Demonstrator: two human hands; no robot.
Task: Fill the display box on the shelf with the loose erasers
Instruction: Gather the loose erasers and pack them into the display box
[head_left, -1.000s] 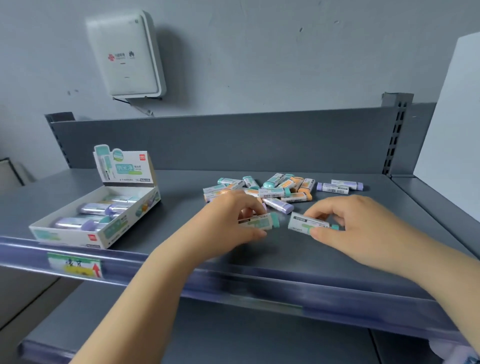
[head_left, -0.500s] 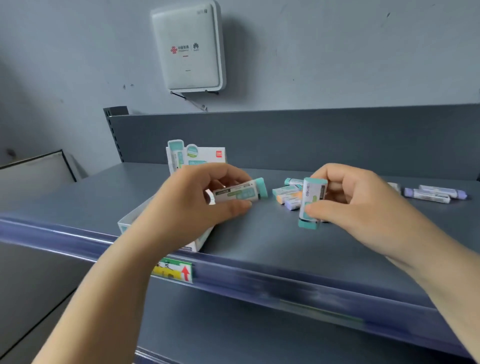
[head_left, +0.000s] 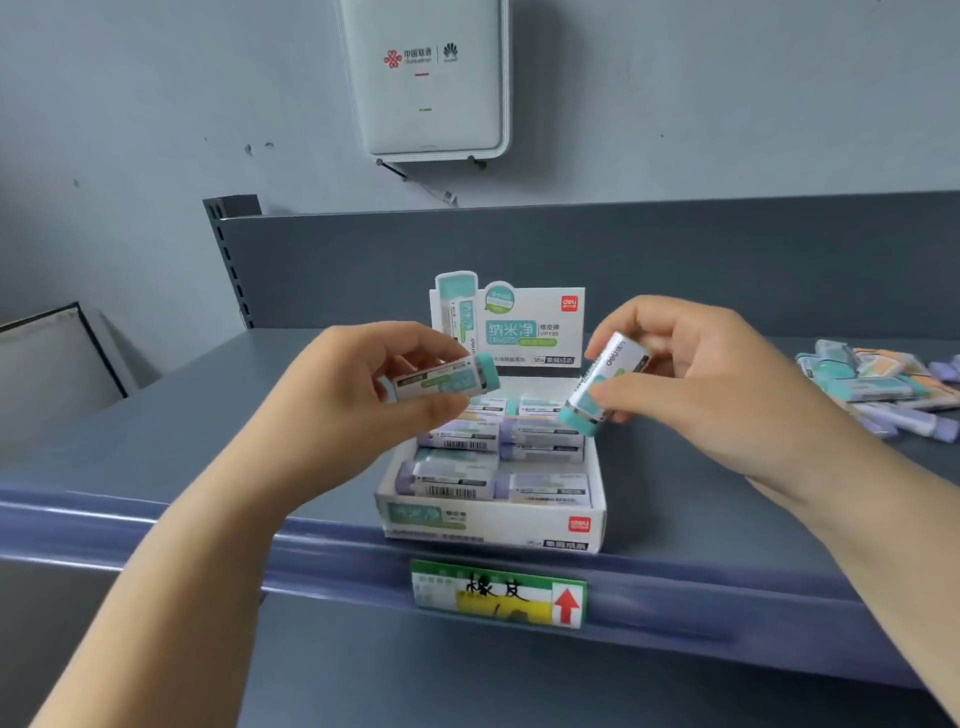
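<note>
We see a loose pile of erasers (head_left: 878, 384) at far right. Over the display box (head_left: 493, 519) on the shelf (head_left: 156, 441), our left hand (head_left: 343, 405) pinches a teal eraser (head_left: 441, 378) level; our right hand (head_left: 717, 384) grips a tilted eraser (head_left: 605, 384).

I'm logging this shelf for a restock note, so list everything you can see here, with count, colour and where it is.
display box: one, white with teal print, front edge of the shelf, partly filled
boxed erasers: several, mostly purple-ended, lying in rows in the box; exact count unclear
loose erasers: a pile, teal, orange and purple, on the shelf at far right
left-hand eraser: one, teal-ended, held above the box
right-hand eraser: one, teal-ended, held tilted above the box
shelf: one, grey metal
price label: one, green and yellow with red arrow, on the shelf's front rail
wall unit: one, white, on the wall
left hand: pinches an eraser
right hand: pinches an eraser
</note>
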